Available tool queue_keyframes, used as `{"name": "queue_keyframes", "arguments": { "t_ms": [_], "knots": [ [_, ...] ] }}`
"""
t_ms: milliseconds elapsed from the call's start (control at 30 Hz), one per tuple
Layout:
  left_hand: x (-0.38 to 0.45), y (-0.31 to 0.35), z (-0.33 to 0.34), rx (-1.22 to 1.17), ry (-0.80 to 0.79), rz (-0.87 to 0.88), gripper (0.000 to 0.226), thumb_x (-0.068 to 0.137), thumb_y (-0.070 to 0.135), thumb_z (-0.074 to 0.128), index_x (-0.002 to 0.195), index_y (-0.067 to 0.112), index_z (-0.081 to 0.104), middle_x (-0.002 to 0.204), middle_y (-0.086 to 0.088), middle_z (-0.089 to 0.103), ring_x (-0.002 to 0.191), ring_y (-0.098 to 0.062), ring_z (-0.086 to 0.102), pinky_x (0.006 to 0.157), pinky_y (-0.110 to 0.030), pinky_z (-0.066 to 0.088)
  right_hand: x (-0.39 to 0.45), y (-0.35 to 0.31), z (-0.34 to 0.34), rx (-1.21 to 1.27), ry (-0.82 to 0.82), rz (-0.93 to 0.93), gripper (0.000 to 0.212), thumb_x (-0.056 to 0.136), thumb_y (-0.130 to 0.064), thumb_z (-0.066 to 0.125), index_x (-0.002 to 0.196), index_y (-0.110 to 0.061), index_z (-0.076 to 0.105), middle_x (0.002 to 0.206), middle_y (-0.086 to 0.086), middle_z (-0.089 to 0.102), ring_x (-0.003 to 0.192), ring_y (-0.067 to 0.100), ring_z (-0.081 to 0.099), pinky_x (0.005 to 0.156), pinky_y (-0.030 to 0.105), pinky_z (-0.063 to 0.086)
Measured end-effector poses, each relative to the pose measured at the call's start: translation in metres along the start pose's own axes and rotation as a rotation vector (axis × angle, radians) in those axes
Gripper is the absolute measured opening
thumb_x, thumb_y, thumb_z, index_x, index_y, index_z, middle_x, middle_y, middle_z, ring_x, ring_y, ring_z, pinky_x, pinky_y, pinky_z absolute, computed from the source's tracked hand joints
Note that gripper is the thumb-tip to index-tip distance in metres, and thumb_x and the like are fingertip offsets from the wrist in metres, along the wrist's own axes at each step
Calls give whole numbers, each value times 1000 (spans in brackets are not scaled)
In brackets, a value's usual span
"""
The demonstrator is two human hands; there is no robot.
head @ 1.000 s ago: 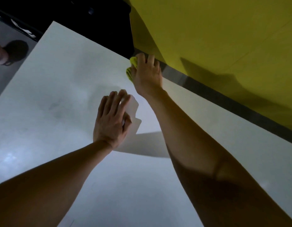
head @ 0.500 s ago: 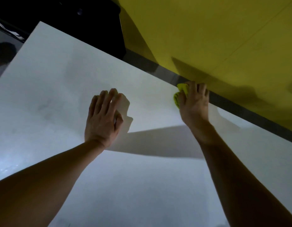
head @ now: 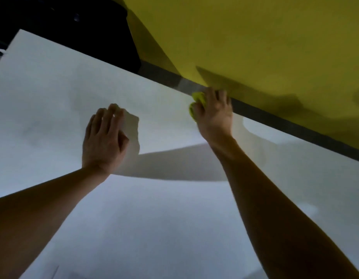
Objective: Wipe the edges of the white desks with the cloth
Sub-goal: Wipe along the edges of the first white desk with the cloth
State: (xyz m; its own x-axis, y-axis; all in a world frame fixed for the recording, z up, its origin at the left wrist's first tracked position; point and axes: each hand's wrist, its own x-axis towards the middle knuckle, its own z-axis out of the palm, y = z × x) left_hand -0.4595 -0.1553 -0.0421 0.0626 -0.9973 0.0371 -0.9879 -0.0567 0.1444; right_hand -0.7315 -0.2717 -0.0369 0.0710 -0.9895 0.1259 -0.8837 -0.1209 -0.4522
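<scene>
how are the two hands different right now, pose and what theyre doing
The left hand lies flat with straight fingers on the white desk, holding nothing; the right hand curls round a yellow-green cloth. The left hand rests well in from the border, while the right hand sits at the desk's far edge, beside the yellow panel. Both reach forward on bare arms and touch the same desk.

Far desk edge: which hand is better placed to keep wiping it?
Right. The right hand grips the cloth at the desk's far edge; the left hand lies flat mid-desk, holding nothing.
</scene>
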Motion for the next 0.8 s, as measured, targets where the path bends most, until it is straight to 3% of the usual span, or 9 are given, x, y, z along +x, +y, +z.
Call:
{"name": "queue_keyframes", "arguments": {
  "t_ms": [100, 200, 267, 433, 533, 700, 800],
  "knots": [
    [6, 39, 0, -32, 2, -28, 61, 93, 21, 35, 151, 1, 44, 158, -22, 45, 143, -44, 43, 123, -53, 29, -29, 70, -37, -18, 32, 111, 39, 88, -41, 52, 113, -12, 61, 111, 18, 57, 99, 37, 56, 86, 43, 45],
    [4, 113, 14, -115, -43, 188, 64, 92, 20, 40, 155, 5, 42, 161, -18, 41, 147, -39, 40, 125, -51, 28, -45, 109, -61, -25, 37, 170, 38, 87, -40, 50, 112, -13, 60, 113, 18, 54, 101, 38, 54, 87, 43, 44],
    [-5, 152, 25, -154, -71, 243, 64, 99, 25, 36, 159, 6, 35, 167, -17, 32, 154, -37, 30, 127, -50, 24, -47, 117, -63, -40, 33, 171, 39, 87, -41, 47, 111, -13, 60, 114, 17, 54, 101, 38, 53, 89, 43, 44],
    [-10, 166, 36, -143, -61, 201, 62, 103, 26, 32, 162, 6, 29, 170, -15, 24, 159, -34, 19, 130, -47, 16, -41, 104, -55, -63, 29, 223, 41, 87, -42, 42, 110, -13, 59, 114, 16, 55, 101, 34, 54, 89, 39, 40],
    [-9, 168, 33, -152, -48, 194, 62, 103, 26, 33, 161, 5, 31, 169, -16, 26, 158, -35, 22, 130, -47, 16, -21, 69, -40, -103, -83, 155, 52, 87, -51, 32, 119, -16, 55, 117, 13, 54, 101, 29, 53, 87, 37, 42],
    [-7, 167, 31, -103, -55, 175, 63, 101, 27, 49, 159, 7, 35, 167, -17, 32, 156, -34, 26, 130, -45, 14, 11, -3, -10, -6, -199, 13, 42, 97, -42, 52, 130, -18, 45, 124, 10, 48, 112, 26, 50, 98, 39, 45],
    [-7, 168, 31, -122, -52, 194, 60, 103, 27, 43, 159, 7, 35, 166, -17, 33, 156, -34, 27, 130, -47, 18, 11, 9, -15, 41, -228, -44, 43, 97, -42, 54, 132, -18, 44, 124, 9, 47, 111, 25, 50, 97, 38, 44]
  ]
}}
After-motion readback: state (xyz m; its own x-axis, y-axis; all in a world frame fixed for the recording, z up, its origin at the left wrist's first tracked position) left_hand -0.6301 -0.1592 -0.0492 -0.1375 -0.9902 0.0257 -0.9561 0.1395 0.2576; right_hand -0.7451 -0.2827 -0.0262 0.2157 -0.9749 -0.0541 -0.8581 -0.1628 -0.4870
